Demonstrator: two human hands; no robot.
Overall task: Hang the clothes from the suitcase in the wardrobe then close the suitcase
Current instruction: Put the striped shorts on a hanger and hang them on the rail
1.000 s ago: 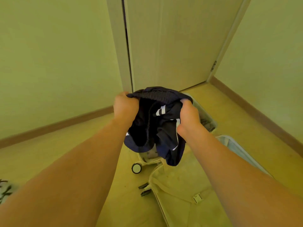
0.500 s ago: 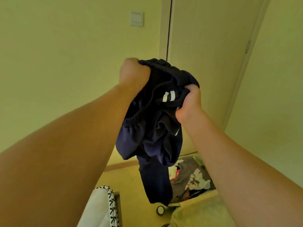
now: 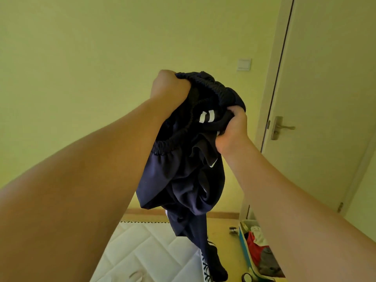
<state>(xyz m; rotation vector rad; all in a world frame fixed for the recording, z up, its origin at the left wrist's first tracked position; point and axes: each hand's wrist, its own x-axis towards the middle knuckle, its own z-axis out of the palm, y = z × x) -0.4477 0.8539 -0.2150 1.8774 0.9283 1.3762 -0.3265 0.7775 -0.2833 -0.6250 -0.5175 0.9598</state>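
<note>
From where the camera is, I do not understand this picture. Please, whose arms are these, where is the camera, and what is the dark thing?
There is no machine. A person wears the camera on the head, so you see their own two arms. The left hand and right hand both grip the elastic waistband of dark navy trousers, held up in the air. Below right lies the open suitcase with clothes inside. Below left is a white quilted mattress. A closed door is on the right.
</note>
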